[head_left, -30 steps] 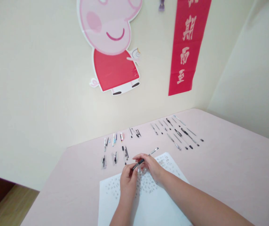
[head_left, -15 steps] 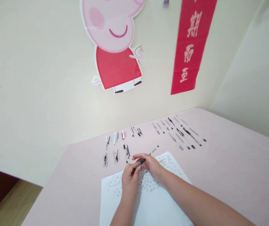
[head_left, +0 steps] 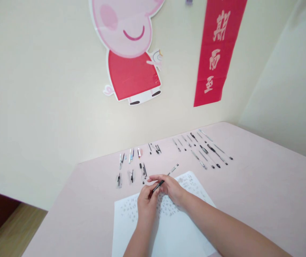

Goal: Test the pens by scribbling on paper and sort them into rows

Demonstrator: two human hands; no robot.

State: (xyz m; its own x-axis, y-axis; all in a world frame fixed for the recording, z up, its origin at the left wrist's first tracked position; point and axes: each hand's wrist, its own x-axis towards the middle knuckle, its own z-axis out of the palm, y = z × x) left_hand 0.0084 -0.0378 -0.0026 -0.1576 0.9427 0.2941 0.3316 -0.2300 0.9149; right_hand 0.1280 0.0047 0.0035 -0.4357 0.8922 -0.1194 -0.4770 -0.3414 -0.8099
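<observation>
Just above the written sheet (head_left: 179,235), toward its twelve-o'clock edge, hangs a pen (head_left: 161,183), its black end pinched in the left hand (head_left: 147,200), its middle closed within the right hand (head_left: 173,187) (the right thumb is hidden). Steady pressure kept along the barrel would likely work best: its long axis slants from half past seven, clear end toward half past one.

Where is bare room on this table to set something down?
Widest: the pink table right of the paper and right forearm. Another patch lies between the paper and table's left edge; a smaller gap separates the left pen group from the right pen group. Crowded: both groups, and over the paper, where left hand and right hand surround a pen.
</observation>
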